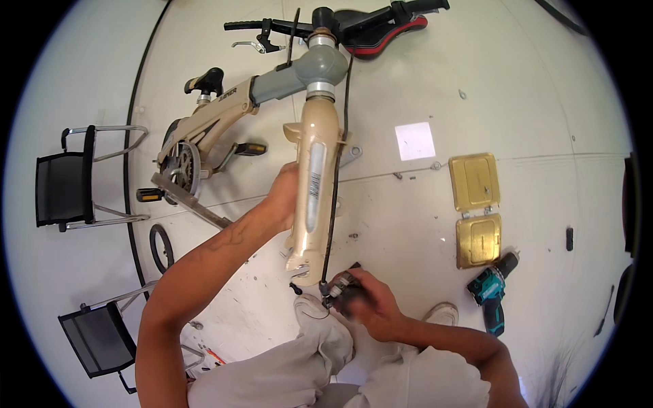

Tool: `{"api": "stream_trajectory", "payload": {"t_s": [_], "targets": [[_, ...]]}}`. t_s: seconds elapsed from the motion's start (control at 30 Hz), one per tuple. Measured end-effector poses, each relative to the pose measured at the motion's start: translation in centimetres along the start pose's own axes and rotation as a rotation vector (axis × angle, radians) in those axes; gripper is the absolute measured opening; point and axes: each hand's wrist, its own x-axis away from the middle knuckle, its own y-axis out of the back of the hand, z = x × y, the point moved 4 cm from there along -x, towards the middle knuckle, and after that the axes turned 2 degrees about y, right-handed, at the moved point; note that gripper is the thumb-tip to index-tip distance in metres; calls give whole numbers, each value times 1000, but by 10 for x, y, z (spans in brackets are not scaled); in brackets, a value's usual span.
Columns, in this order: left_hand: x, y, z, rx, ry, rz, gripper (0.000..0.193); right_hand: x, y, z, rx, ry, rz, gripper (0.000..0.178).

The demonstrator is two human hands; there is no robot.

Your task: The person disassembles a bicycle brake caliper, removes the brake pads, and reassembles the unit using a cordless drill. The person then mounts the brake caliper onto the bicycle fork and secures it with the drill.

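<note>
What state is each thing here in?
Left hand: at the fork, fingers hidden
Right hand: gripping a dark metal part
Fork: no wheel fitted
Black cable: running along the fork to that part
Cordless drill: lying on the floor, unheld
Red-edged saddle: partly hidden by handlebar
Gold-coloured plates: on the floor; open or shut unclear

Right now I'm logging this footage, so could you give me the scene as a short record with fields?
Main object: beige and grey bicycle, no wheel in its front fork
Left hand: at the fork's left side, fingers hidden behind it
Right hand: holding a small dark metal part, partly blurred, by the lower end of a black cable
Right of picture: two gold plates, with a teal and black drill just below
Left of picture: two black chairs
</note>
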Motion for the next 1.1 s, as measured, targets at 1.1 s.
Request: {"api": "stream_trajectory", "payload": {"t_s": [1.1], "targets": [[-15,-3,35,522,-168,338,36,-27,-16,-2,1,-274,-76,31]]}}
